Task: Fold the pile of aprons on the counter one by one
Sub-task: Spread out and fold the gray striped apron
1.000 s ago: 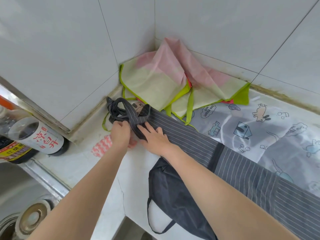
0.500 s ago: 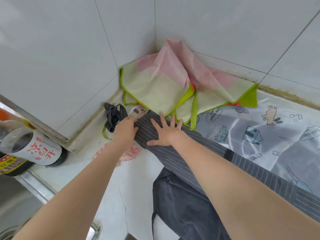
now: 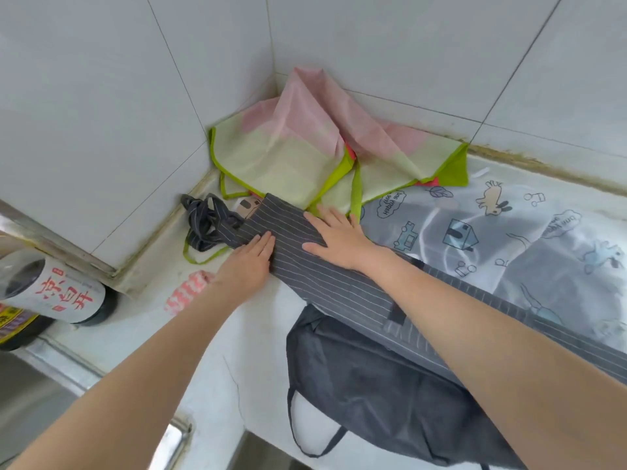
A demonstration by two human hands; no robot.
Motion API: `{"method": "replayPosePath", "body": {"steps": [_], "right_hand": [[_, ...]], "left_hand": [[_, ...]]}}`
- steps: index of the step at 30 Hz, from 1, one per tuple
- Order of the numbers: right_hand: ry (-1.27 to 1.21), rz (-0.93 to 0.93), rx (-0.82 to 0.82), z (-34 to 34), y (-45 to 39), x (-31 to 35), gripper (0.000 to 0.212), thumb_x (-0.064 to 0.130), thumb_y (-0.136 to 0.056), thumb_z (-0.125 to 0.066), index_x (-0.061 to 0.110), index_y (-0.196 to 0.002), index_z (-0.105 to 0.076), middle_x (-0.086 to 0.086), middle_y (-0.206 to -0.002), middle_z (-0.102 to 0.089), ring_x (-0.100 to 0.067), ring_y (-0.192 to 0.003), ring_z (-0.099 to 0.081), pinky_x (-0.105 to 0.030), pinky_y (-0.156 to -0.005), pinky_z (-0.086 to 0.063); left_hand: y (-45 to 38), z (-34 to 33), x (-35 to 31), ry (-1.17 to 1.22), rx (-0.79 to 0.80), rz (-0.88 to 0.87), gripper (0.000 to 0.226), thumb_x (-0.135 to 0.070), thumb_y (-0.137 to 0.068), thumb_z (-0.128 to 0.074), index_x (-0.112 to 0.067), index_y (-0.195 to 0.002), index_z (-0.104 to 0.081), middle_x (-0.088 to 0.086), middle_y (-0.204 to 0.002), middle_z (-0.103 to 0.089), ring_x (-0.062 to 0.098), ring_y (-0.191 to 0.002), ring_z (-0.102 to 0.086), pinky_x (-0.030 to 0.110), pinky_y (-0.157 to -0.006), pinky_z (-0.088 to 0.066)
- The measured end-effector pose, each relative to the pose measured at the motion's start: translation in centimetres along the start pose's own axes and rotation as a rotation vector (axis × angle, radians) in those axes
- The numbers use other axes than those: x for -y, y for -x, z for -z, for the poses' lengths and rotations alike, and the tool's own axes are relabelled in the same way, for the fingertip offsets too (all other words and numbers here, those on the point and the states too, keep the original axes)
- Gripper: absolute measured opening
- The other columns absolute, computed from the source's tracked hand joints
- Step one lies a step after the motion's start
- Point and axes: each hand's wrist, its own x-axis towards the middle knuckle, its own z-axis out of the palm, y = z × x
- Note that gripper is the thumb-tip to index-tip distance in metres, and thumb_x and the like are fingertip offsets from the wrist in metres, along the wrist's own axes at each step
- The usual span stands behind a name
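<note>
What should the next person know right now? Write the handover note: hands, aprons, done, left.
Left hand: flat, pressing the near edge of the striped apron.
Right hand: flat, fingers spread on the same apron.
Striped apron: folded into a long narrow band across the counter, ties bunched loose at its far end.
Done: lengthwise fold only.
Left: finish it, then the dark apron, cartoon-print apron and pink-green apron.

Your left hand has let go of the bunched straps and now lies flat on the striped apron. Your right hand has slid along that apron, away from the straps.
</note>
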Motion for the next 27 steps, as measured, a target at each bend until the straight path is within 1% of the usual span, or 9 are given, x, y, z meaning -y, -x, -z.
{"method": "replayPosePath", "body": {"steps": [2,4,7,10,12,17,22,25,27], "right_hand": [[-0.018,-0.067,-0.066,0.3,4.1,-2.4,0.065,0.054,-0.096,-0.032,0.028,-0.151,-0.008,-0.001,-0.159,0.005,-0.024,-0.146,0.005,-0.051,-0.116,0.0],[-0.01,-0.192,-0.076,0.0,8.5,-5.0,0.067,0.057,-0.095,-0.034,0.028,-0.151,-0.012,-0.002,-0.159,0.004,-0.026,-0.146,0.003,-0.05,-0.115,-0.003],[-0.041,-0.366,-0.021,-1.1,15.6,-8.6,0.074,0.061,-0.091,-0.038,0.029,-0.151,-0.009,-0.004,-0.159,0.008,-0.028,-0.145,0.004,-0.05,-0.115,-0.005],[-0.059,-0.465,0.041,-2.8,21.7,-10.9,0.083,0.067,-0.086,-0.042,0.031,-0.151,-0.006,-0.003,-0.158,0.011,-0.028,-0.145,0.005,-0.052,-0.116,-0.008],[-0.051,-0.501,0.092,-4.0,24.8,-11.6,0.089,0.072,-0.082,-0.041,0.033,-0.151,0.002,-0.002,-0.158,0.016,-0.03,-0.145,0.009,-0.055,-0.115,-0.006],[-0.056,-0.402,0.182,-6.1,27.3,-11.8,0.1,0.074,-0.079,-0.044,0.032,-0.149,0.013,-0.004,-0.156,0.022,-0.035,-0.143,0.015,-0.057,-0.113,-0.003],[-0.141,-0.215,0.172,-5.2,30.0,-14.5,0.082,0.059,-0.089,-0.047,0.028,-0.152,-0.004,-0.001,-0.159,0.006,-0.025,-0.146,0.003,-0.045,-0.117,-0.008],[-0.317,-0.226,0.005,-3.6,32.5,-18.1,0.059,0.038,-0.096,-0.049,0.016,-0.146,-0.029,-0.006,-0.155,-0.021,-0.019,-0.142,-0.021,-0.029,-0.114,-0.015],[-0.294,-0.318,-0.067,-2.6,34.7,-21.8,0.053,0.026,-0.097,-0.05,0.012,-0.144,-0.031,-0.009,-0.15,-0.029,-0.022,-0.136,-0.032,-0.027,-0.11,-0.023]], "left_hand": [[0.1,2.1,-1.7,0.02,0.038,0.145,0.052,-0.013,-0.099,-0.029,-0.007,-0.149,-0.014,0.011,-0.156,-0.017,0.025,-0.142,-0.021,0.036,-0.113,-0.019],[0.5,3.9,-4.3,0.056,-0.127,0.157,0.049,-0.015,-0.097,-0.035,-0.01,-0.145,-0.027,0.01,-0.149,-0.032,0.027,-0.136,-0.032,0.038,-0.108,-0.025],[2.0,4.4,-10.1,0.254,-0.234,-0.074,0.051,-0.026,-0.1,-0.035,-0.013,-0.148,-0.024,0.007,-0.154,-0.024,0.023,-0.142,-0.023,0.038,-0.112,-0.022],[4.2,3.5,-16.1,0.223,-0.107,-0.434,0.054,-0.039,-0.102,-0.027,-0.023,-0.151,-0.011,-0.002,-0.159,-0.005,0.018,-0.146,-0.001,0.037,-0.118,-0.009],[5.2,2.2,-18.1,0.105,0.014,-0.522,0.054,-0.044,-0.102,-0.02,-0.03,-0.15,-0.002,-0.006,-0.159,0.004,0.017,-0.146,0.007,0.039,-0.118,0.0],[5.6,1.7,-18.1,-0.073,0.07,-0.339,0.058,-0.051,-0.099,-0.012,-0.03,-0.15,0.004,0.0,-0.159,0.004,0.018,-0.146,0.005,0.042,-0.117,0.002],[7.7,3.8,-24.9,-0.014,-0.005,-0.511,0.077,-0.07,-0.082,0.005,-0.033,-0.15,0.0,-0.004,-0.159,0.004,0.015,-0.146,0.007,0.038,-0.116,0.008],[8.8,4.1,-31.5,0.024,-0.08,-0.598,0.059,-0.054,-0.097,-0.02,-0.03,-0.15,-0.012,-0.003,-0.159,-0.007,0.016,-0.146,-0.005,0.038,-0.117,0.0],[9.3,4.3,-35.5,-0.028,-0.139,-0.713,0.056,-0.051,-0.094,-0.026,-0.026,-0.143,-0.038,0.002,-0.149,-0.036,0.021,-0.135,-0.036,0.04,-0.111,-0.025]]}}
